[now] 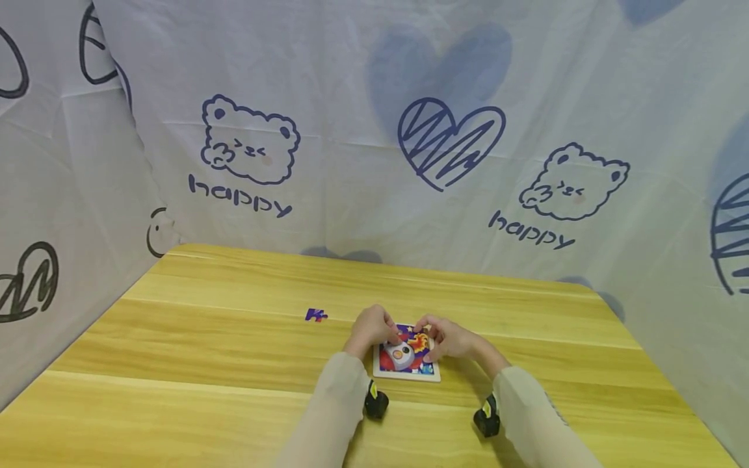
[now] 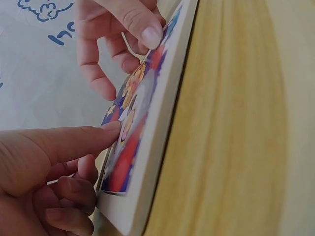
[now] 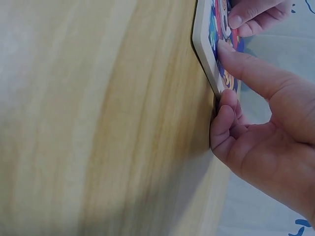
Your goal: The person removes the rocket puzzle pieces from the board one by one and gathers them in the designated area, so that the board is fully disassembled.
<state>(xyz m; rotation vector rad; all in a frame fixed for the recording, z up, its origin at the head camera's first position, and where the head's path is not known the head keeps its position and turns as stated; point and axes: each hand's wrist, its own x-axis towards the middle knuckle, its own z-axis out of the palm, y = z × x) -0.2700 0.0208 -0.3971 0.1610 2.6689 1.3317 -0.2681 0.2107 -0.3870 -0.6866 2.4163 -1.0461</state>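
On the wooden table lies a small jigsaw puzzle [image 1: 400, 355] in a white tray [image 1: 409, 377], its picture showing a white-faced figure in red on purple. My left hand [image 1: 370, 330] is at the puzzle's left side; in the left wrist view its straight thumb [image 2: 88, 137] presses on the picture while the other fingers lie bent beside the tray edge. From the right, my right hand [image 1: 459, 339] holds the tray's border, thumb [image 3: 241, 61] on the picture and fingers curled at the edge. A loose purple jigsaw piece [image 1: 316, 315] rests to the left of the tray.
The wooden table [image 1: 234, 351] extends around the tray on all sides. A white cloth [image 1: 351, 162] printed with bears, hearts and "happy" hangs behind it and at both sides. Black wrist cameras [image 1: 376, 402] are strapped at both sleeves.
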